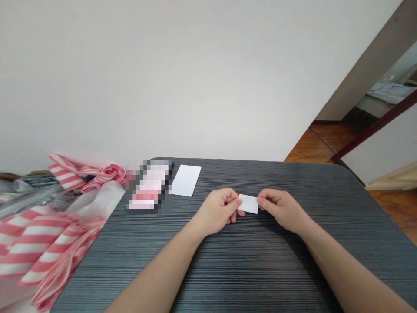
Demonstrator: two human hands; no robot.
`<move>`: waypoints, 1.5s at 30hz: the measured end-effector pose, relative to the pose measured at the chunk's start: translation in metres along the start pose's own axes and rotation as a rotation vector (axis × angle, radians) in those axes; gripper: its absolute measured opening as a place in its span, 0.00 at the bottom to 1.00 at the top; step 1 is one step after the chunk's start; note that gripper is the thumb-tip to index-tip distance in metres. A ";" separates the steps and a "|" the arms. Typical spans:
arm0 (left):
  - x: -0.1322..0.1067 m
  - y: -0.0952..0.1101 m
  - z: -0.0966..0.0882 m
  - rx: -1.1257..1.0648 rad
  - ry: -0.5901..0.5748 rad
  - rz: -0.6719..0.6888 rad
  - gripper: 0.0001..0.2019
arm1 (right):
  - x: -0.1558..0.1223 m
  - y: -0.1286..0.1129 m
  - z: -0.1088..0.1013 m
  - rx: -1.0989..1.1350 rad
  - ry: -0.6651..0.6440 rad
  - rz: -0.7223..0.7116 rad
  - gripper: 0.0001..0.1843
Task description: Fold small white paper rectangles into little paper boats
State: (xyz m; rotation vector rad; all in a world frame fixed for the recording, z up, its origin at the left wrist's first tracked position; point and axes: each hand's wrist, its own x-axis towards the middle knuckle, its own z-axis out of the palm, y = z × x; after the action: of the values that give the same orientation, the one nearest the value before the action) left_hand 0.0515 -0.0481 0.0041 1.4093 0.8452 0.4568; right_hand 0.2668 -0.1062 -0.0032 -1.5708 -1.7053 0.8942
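A small white folded piece of paper (249,203) is held between both hands just above the dark striped table (260,261). My left hand (218,211) pinches its left end with fingers curled. Its right end is pinched by my right hand (282,208), fingers also curled. A larger white sheet of paper (186,180) lies flat on the table farther back and to the left of my hands.
A blurred pink and white object (150,187) lies beside the white sheet. Red-and-white striped plastic bags (45,243) pile up along the table's left edge. A white wall rises behind the table. A wooden floor (312,145) and doorway show at the right.
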 end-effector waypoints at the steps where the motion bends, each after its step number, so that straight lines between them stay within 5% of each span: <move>1: 0.000 -0.001 0.000 0.001 -0.001 0.002 0.10 | 0.000 -0.001 0.000 -0.004 0.001 -0.005 0.12; 12: 0.000 -0.006 -0.001 0.062 -0.068 0.043 0.13 | -0.003 -0.008 0.000 0.020 -0.049 -0.118 0.10; 36: -0.006 0.003 0.006 0.421 0.001 0.180 0.17 | -0.003 -0.010 0.007 -0.010 -0.042 -0.107 0.09; 45: -0.009 0.010 0.005 0.359 -0.024 0.084 0.17 | -0.004 -0.007 0.008 0.023 -0.035 -0.096 0.09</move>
State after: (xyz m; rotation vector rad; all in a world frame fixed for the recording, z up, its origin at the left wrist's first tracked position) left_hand 0.0515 -0.0563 0.0152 1.7818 0.8802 0.3618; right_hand 0.2570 -0.1107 -0.0021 -1.4531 -1.7730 0.8938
